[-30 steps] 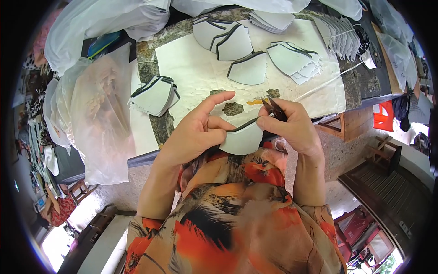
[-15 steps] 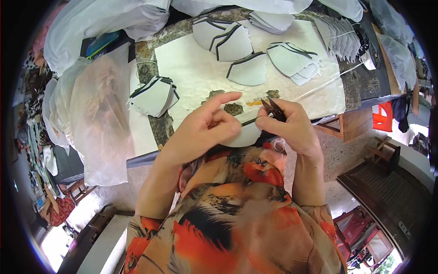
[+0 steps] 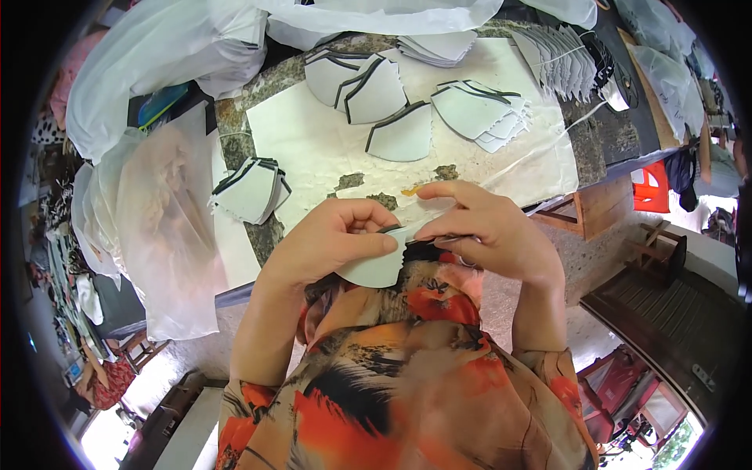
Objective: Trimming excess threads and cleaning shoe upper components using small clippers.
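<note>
My left hand (image 3: 325, 239) is closed on a white fabric piece (image 3: 372, 271) with a dark trim along its upper edge, pinched between thumb and fingers just above my lap. The piece has a curved lower side and a jagged right edge. Close to that right edge, my right hand (image 3: 493, 235) has its thumb and fingers drawn together at the trim's end. Small thread snips (image 3: 456, 238) lie within the right hand, only a dark sliver of them showing. Its index finger stretches out to the left above the piece.
Similar dark-trimmed pieces (image 3: 402, 135) lie on white sheeting (image 3: 313, 168) over the table. Another stack (image 3: 251, 190) sits at the left, a tied bundle (image 3: 556, 64) at the far right. Plastic bags (image 3: 164, 235) hang over the left edge. A wooden stool (image 3: 599, 210) stands right.
The snips' blades, which pointed up from my right hand, have turned down into it. Both hands have come lower, with the piece shifted left. My left index finger has folded down onto the piece.
</note>
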The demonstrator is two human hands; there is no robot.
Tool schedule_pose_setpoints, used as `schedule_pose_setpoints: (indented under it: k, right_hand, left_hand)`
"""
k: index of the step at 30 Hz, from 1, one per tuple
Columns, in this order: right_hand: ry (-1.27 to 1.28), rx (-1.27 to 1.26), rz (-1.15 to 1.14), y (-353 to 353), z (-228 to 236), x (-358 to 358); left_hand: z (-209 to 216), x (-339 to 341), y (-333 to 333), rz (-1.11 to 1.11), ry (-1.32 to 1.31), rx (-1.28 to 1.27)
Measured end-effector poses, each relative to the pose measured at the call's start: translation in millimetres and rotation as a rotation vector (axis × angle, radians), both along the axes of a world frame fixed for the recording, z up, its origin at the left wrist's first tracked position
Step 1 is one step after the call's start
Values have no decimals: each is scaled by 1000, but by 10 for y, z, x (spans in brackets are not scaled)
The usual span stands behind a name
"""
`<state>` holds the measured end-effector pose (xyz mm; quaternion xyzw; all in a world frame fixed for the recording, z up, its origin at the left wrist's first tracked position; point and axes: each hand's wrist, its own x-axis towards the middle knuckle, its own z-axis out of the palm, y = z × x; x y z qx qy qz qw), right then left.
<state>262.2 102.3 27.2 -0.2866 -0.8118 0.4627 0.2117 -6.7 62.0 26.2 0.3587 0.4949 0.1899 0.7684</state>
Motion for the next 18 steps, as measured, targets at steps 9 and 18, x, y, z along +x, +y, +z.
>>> schedule_pose_setpoints:
  k: [9,18]
  right_hand:
    - [-376,88,-181,-107,141,-161]
    - [-258,47,-240,-121,111,-191]
  left_hand:
    - [-8,80,-118,174,-211,-40]
    - [-69,113,-226,352,-410,-149]
